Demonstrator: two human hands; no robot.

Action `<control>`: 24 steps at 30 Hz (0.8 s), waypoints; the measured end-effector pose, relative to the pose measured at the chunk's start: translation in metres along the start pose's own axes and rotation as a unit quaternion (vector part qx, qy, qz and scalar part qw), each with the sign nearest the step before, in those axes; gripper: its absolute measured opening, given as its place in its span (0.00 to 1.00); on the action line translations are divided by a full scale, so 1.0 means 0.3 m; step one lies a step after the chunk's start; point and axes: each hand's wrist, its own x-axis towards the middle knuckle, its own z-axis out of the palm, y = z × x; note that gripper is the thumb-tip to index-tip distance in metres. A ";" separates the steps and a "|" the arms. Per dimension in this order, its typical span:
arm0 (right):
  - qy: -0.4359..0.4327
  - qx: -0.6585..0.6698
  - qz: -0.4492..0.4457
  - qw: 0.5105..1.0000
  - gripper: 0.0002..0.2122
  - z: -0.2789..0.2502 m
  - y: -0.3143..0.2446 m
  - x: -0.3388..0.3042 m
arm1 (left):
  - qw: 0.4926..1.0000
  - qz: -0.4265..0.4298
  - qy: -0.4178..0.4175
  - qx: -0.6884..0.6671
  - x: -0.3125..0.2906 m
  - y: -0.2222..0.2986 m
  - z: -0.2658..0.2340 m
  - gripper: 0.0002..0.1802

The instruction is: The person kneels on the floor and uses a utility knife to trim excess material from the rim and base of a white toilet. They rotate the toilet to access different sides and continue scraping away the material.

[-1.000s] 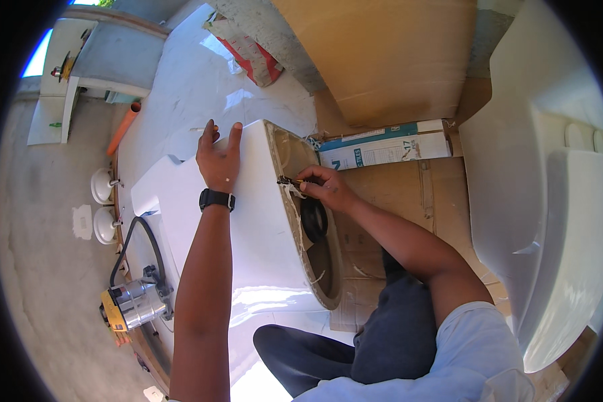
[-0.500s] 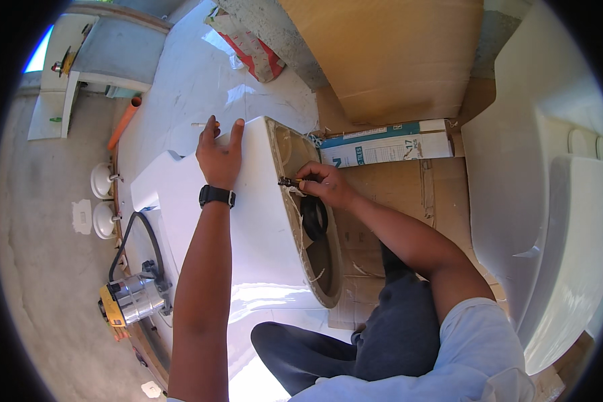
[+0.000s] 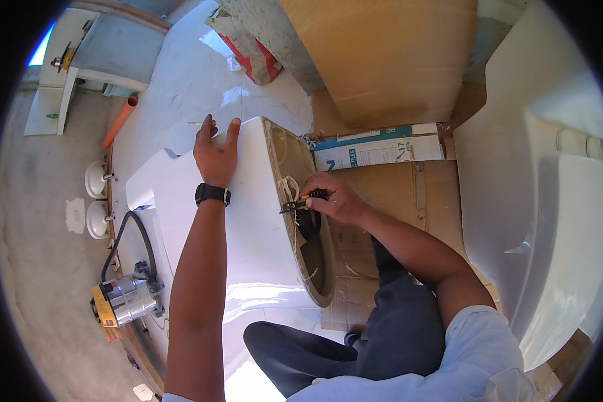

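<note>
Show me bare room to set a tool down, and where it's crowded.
Bare patches: tiled floor between the red-and-white bag and the left hand; flattened cardboard between the tile box and right forearm. Crowded: the open base of the tipped toilet, where the right hand, its dark tool and a black ring bunch together.

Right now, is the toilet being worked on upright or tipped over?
Tipped over: the toilet's hollow underside faces sideways rather than down, with the right hand working at that opening.
</note>
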 end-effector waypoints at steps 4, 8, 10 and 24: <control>0.154 0.073 0.097 0.981 0.08 -0.074 -0.018 0.062 | 0.996 -0.012 0.011 -0.086 -0.009 -0.003 -0.030 0.41; 0.207 -0.020 0.207 0.956 0.12 -0.214 -0.107 0.076 | 0.996 0.014 0.001 -0.087 -0.084 0.009 -0.160 0.38; 0.136 0.110 0.252 0.952 0.10 -0.300 -0.192 0.017 | 0.992 0.115 0.008 -0.057 -0.184 0.025 -0.261 0.37; -0.024 -0.614 0.302 0.728 0.11 -0.305 -0.439 -0.291 | 0.927 -0.216 0.222 -0.209 -1.220 -0.208 -1.002 0.30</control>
